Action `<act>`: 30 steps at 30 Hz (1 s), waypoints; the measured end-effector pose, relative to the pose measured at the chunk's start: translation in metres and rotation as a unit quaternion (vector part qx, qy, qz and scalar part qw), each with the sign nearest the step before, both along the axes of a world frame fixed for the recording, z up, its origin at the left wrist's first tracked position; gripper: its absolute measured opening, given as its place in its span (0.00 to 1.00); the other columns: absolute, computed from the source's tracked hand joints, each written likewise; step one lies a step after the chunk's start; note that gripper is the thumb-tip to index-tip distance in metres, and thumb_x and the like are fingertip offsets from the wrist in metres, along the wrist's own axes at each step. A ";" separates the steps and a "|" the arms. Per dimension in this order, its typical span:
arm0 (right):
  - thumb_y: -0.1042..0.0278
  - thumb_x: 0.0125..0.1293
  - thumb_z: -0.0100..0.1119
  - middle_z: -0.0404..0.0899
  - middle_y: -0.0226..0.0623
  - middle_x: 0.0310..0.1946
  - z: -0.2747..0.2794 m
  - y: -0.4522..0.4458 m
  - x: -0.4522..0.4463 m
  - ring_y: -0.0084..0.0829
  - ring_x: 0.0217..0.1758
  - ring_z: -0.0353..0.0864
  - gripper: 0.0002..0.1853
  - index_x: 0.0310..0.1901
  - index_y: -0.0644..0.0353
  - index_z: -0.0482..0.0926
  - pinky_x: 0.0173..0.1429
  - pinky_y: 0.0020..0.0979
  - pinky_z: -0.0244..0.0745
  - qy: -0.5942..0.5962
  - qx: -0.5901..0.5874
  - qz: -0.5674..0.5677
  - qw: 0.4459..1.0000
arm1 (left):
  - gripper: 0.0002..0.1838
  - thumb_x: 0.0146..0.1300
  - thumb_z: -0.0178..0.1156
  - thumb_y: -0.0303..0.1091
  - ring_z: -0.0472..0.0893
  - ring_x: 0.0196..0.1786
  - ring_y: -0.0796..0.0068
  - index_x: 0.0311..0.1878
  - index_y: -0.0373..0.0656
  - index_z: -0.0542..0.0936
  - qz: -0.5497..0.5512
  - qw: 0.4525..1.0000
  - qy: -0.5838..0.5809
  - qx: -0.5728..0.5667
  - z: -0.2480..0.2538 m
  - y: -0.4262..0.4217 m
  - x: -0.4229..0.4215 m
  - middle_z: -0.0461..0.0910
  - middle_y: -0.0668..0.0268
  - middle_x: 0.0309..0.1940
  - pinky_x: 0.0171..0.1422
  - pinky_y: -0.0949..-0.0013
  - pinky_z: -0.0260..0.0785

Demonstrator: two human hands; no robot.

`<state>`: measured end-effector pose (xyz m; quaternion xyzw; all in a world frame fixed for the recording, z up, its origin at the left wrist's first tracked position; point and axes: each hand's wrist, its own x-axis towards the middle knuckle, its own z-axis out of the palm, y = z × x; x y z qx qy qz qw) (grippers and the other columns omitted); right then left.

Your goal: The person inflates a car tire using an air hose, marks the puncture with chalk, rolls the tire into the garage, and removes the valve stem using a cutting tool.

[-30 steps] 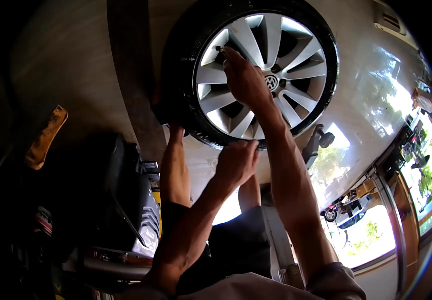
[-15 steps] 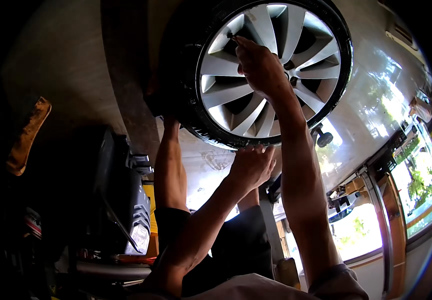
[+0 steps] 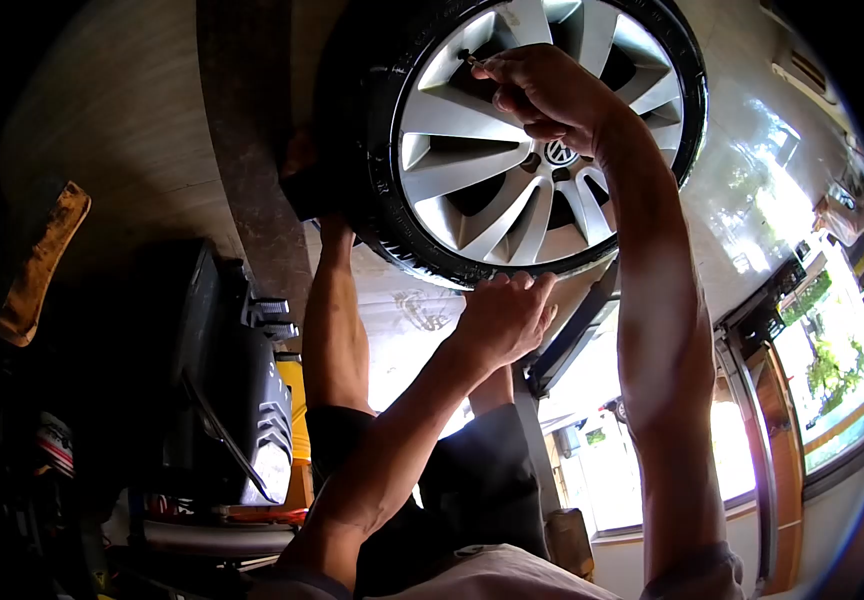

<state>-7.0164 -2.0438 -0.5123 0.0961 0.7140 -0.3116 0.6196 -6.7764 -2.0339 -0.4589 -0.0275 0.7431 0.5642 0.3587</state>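
A silver alloy wheel (image 3: 472,115) with a black tyre (image 3: 377,170) fills the top middle of the view. Near the rim's upper left, my right hand (image 3: 557,95) pinches a small metal piece (image 3: 470,60) at the valve between two spokes. Its other fingers curl over the hub side. My left hand (image 3: 504,320) is at the tyre's lower edge, fingertips against the tread, fingers bent and thumb apart, with nothing visible in it.
A black machine (image 3: 227,380) stands at the left. A worn wooden-looking handle (image 3: 44,262) lies farther left. My legs (image 3: 337,330) are below the wheel. Bright windows (image 3: 837,350) are at the right.
My right hand has turned, its wrist and forearm swinging right while the fingertips stay at the valve. My left hand has opened from a closer curl and stays at the tyre's lower edge.
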 end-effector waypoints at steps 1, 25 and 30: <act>0.61 0.80 0.46 0.66 0.24 0.19 0.003 -0.003 0.000 0.13 0.13 0.52 0.19 0.57 0.69 0.76 0.15 0.21 0.46 -0.030 0.011 -0.044 0.999 | 0.22 0.68 0.61 0.41 0.86 0.40 0.50 0.60 0.40 0.73 0.000 1.000 0.002 0.003 -0.001 -0.001 -0.002 0.83 0.49 0.39 0.46 0.53 0.79; 0.60 0.74 0.59 0.77 0.30 0.23 -0.003 -0.007 -0.007 0.11 0.14 0.58 0.19 0.60 0.61 0.79 0.16 0.20 0.52 0.058 0.052 0.093 0.993 | 0.21 0.70 0.60 0.40 0.85 0.42 0.50 0.61 0.38 0.74 0.060 0.997 -0.040 0.018 -0.013 -0.027 -0.015 0.82 0.47 0.39 0.49 0.54 0.78; 0.57 0.69 0.63 0.83 0.35 0.26 -0.009 -0.010 -0.006 0.19 0.21 0.76 0.19 0.53 0.63 0.84 0.28 0.28 0.71 0.176 0.064 0.275 0.943 | 0.21 0.70 0.60 0.39 0.86 0.42 0.50 0.61 0.38 0.74 0.087 0.996 -0.032 0.018 -0.019 -0.029 -0.018 0.83 0.46 0.39 0.50 0.54 0.79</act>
